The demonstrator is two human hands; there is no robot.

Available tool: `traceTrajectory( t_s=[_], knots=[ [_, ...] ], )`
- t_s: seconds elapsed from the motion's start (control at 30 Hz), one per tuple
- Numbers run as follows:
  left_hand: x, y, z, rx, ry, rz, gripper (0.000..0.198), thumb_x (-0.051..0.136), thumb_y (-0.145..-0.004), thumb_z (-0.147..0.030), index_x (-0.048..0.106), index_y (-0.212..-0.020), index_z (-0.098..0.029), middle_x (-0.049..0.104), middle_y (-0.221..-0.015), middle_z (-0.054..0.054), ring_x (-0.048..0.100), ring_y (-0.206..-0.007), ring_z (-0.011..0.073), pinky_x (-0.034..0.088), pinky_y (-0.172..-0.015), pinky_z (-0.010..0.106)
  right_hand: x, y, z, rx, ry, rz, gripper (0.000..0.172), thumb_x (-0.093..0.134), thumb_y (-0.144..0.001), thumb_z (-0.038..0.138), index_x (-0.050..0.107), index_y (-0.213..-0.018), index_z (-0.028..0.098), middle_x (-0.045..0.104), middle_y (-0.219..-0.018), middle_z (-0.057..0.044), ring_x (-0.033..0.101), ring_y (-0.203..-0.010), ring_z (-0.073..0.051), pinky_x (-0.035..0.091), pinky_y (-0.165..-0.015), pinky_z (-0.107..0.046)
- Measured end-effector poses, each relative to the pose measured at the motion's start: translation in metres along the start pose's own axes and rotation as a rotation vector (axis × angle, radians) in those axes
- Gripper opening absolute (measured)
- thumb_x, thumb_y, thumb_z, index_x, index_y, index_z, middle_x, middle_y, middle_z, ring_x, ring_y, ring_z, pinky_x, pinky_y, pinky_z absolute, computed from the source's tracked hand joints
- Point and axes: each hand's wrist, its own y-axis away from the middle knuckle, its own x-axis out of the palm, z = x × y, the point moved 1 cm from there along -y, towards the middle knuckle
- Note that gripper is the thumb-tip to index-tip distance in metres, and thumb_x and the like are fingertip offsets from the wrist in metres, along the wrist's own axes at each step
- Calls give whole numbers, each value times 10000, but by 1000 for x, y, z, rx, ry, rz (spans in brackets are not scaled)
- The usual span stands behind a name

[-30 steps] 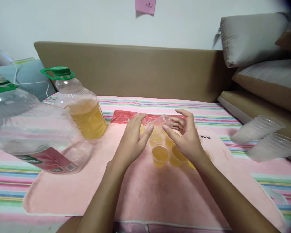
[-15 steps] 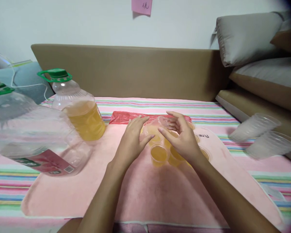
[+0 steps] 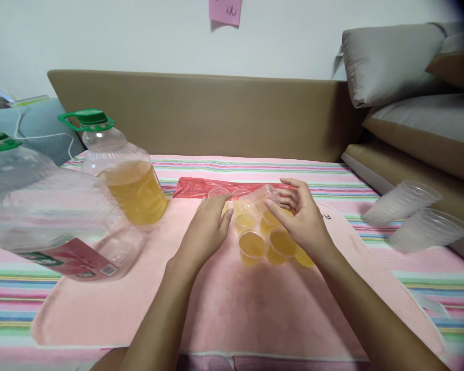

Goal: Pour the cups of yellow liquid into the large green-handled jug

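My right hand [image 3: 302,221] is closed on a clear, empty plastic cup [image 3: 260,198], holding it tilted on its side above a cluster of several small cups of yellow liquid [image 3: 268,242]. These cups stand on a pink towel [image 3: 235,299]. My left hand [image 3: 206,229] rests just left of the cluster, fingers curled loosely at the cups' edge with nothing held. Two more small cups [image 3: 218,193] stand behind, near a red plastic sheet [image 3: 193,186].
A jug half full of yellow liquid with a green cap [image 3: 119,172] stands at the left. A large empty clear jug [image 3: 50,216] lies nearer on the left. Stacked clear cups [image 3: 413,214] lie at the right. Cushions [image 3: 394,56] sit behind on a tan sofa.
My right hand moved slightly right and down with the tilted cup. My left hand drew back from the cup and lowered toward the towel, uncovering more of the filled cups.
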Motion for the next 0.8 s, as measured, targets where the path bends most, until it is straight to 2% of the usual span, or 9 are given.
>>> traceTrajectory(
  t_s=[0.13,0.4,0.57,0.7,0.8],
  knots=[
    [3,3,0,-42,-39,111,438,514,-1054,-161,661,-1465,-188,758,-1493,146,722,-1396,345,557,-1222,559,-2,2,-3,9,6,10,631,859,-881,521,554,-1389,305,736,-1311,-101,758,-1177,-263,594,-1131,-552],
    [6,6,5,-84,-13,132,458,498,-1072,-197,621,-1513,-215,790,-1443,156,774,-1336,355,645,-1096,547,-4,3,-3,-8,6,1,648,868,-874,539,543,-1388,315,727,-1313,-101,761,-1158,-261,605,-1120,-555],
    [4,5,2,-119,-35,162,476,477,-1077,-204,596,-1538,-210,819,-1382,161,802,-1279,363,665,-1026,529,-7,2,0,45,-7,13,645,892,-833,524,566,-1345,304,724,-1297,-106,761,-1145,-273,601,-1129,-574],
    [-2,3,0,-149,-46,133,471,468,-1081,-220,581,-1538,-197,814,-1385,167,789,-1291,378,656,-1022,540,-11,2,7,66,-119,-25,742,910,-816,496,529,-1435,348,688,-1284,-77,757,-1097,-239,641,-1088,-503],
    [-7,3,0,-137,-36,66,452,464,-1090,-245,578,-1527,-215,821,-1362,157,786,-1290,364,649,-1028,531,-13,1,10,117,-187,-56,761,921,-808,488,571,-1474,373,679,-1274,-63,744,-1116,-232,631,-1109,-487]
  ],
)
